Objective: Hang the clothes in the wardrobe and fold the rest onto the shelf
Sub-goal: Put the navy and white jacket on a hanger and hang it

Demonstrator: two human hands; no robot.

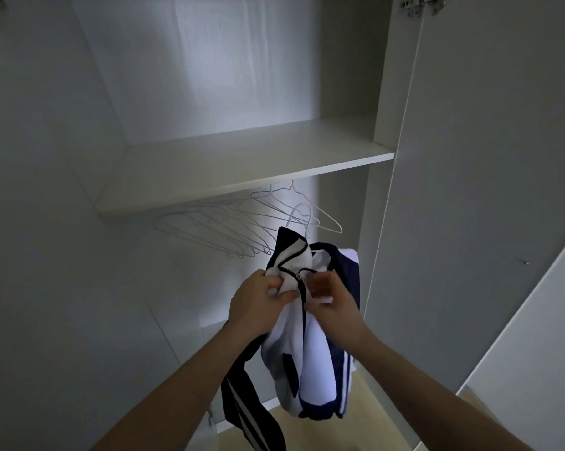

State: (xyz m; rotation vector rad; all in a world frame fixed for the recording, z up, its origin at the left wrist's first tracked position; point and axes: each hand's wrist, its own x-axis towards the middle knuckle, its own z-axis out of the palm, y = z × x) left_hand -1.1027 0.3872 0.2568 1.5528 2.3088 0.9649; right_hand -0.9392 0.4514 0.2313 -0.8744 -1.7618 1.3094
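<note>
Below the shelf (242, 164), my left hand (258, 307) grips the jacket (310, 353) front. My right hand (331, 304) pinches its zipper (299, 278), blurred.

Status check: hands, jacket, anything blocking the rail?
Left hand gripping white front panel; right hand at the zipper. Navy-and-white track jacket on a hanger, held below shelf. Empty white hangers crowd the left; nothing blocking.
</note>
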